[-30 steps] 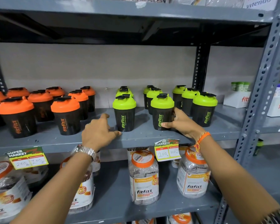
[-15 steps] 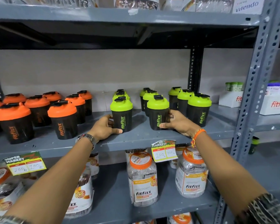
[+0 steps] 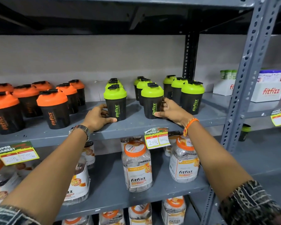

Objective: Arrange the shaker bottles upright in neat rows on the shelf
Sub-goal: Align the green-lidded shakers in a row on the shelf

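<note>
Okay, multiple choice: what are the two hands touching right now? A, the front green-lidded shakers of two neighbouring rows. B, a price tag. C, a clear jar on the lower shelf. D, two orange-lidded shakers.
A: the left hand wraps the front green-lidded shaker of one row, and the right hand grips the front green-lidded shaker of the next row, both upright.

View: a single head-worn wide-angle camera, no second view to share with.
Position: standing close before a grey metal shelf [image 3: 136, 129], within arm's reach.
Facing: forward and slightly downward, at the middle shelf board.
Framing: both forearms enter from the bottom corners; straight uprights [image 3: 243, 88] bow near the edges.
</note>
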Action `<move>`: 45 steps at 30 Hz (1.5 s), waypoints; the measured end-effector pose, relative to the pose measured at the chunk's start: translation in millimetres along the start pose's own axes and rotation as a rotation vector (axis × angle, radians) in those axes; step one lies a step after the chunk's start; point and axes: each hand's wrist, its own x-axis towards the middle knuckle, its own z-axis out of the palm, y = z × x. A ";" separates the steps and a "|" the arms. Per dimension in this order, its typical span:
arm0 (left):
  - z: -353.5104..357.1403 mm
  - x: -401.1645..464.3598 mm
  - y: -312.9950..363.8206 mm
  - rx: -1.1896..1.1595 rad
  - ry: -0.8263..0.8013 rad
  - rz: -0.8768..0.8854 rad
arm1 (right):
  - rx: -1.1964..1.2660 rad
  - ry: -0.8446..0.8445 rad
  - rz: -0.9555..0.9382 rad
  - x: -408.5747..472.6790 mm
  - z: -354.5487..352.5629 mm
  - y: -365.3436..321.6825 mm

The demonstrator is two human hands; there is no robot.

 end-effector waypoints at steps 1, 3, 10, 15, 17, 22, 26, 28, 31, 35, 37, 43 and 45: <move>-0.2 0.1 -0.3 0.002 0.000 0.000 | -0.004 -0.006 -0.001 -0.1 -0.2 -0.3; -0.5 0.4 -1.1 -0.005 0.000 -0.003 | -0.008 -0.021 0.001 -0.4 0.0 -1.0; -1.3 0.7 -3.1 -0.049 -0.010 -0.006 | -0.004 -0.017 0.019 0.1 -0.6 -0.2; -1.0 2.8 -5.8 -0.060 -0.012 -0.010 | -0.032 -0.015 0.026 1.9 -1.0 1.0; -0.9 3.8 -7.0 -0.065 -0.010 -0.010 | -0.041 -0.022 0.024 2.9 -1.5 1.6; -1.4 2.7 -6.7 -0.077 -0.011 -0.020 | -0.047 -0.029 0.037 3.1 -2.0 2.3; -5.7 -2.0 -1.0 -0.128 -0.063 -0.049 | -0.008 -0.010 0.034 -3.4 -3.9 -1.3; -14.6 -8.5 1.8 -0.196 -0.109 -0.075 | -0.037 0.024 0.041 -13.3 -2.3 -6.5; -35.8 -27.9 4.8 -0.287 -0.099 -0.073 | -0.384 0.165 0.067 -34.3 11.7 -19.4; -71.4 -72.0 -3.5 -0.279 0.019 0.058 | -0.634 0.344 -0.145 -71.9 47.7 -42.1; -95.3 -92.7 -19.7 -0.280 0.125 0.084 | -0.630 0.381 -0.231 -88.4 74.5 -56.3; -175.7 -120.6 -86.5 -0.195 0.500 0.065 | -0.360 0.073 -0.363 -86.4 185.2 -100.7; -195.1 -119.8 -107.4 -0.188 0.598 0.036 | -0.339 -0.043 -0.324 -64.0 223.6 -104.6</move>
